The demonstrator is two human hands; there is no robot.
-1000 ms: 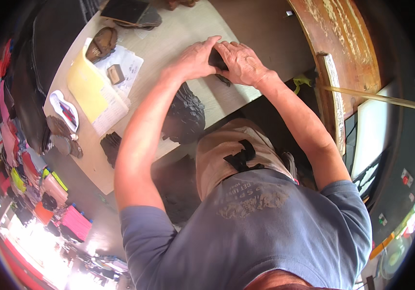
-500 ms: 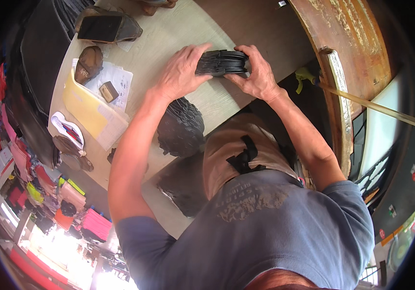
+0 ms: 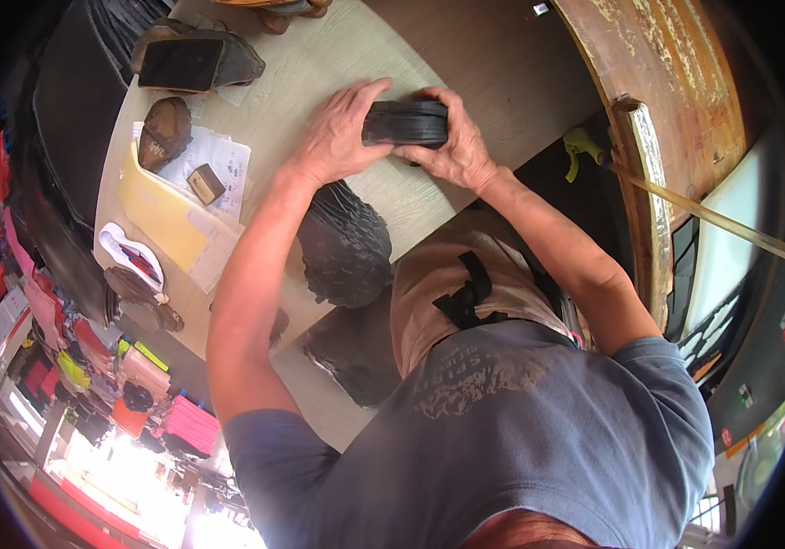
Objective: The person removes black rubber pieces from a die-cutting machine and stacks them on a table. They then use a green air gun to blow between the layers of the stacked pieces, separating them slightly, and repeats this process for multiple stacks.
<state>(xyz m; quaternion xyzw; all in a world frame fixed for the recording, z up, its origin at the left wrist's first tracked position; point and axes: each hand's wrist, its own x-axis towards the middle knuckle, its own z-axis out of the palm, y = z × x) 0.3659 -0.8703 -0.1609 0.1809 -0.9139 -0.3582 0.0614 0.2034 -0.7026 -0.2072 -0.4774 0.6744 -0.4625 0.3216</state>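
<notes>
Over the pale table [image 3: 347, 46], toward its far right edge, I have a thick stack of thin black pieces [image 3: 404, 123] between my two hands. My left hand [image 3: 342, 133] is curled around one end, and my right hand [image 3: 452, 142] grips the other with the thumb underneath; I cannot tell whether the stack touches the tabletop. Nearer my body, just right of my left forearm, sits a larger heap of black pieces [image 3: 351, 247], filling much of the room between that arm and my lap. My left forearm itself crosses the near part of the table and hides some of what lies there; a dark bit shows beside it.

Off to my left, papers [image 3: 228, 160] are spread out, with a small tan block [image 3: 204, 183] on them, a brown rounded piece [image 3: 166, 133] partly over them and a yellow sheet [image 3: 159, 206] alongside. Beyond these, a dark flat-screened device [image 3: 182, 64] lies against a dull brown thing. Near the left edge are a white looped object [image 3: 127, 252] and some brown lumps [image 3: 141, 297], just beside each other. To my right, a worn wooden panel [image 3: 676, 91] stands well apart from the stack, with a pale stick [image 3: 704, 215] jutting from near its edge.
</notes>
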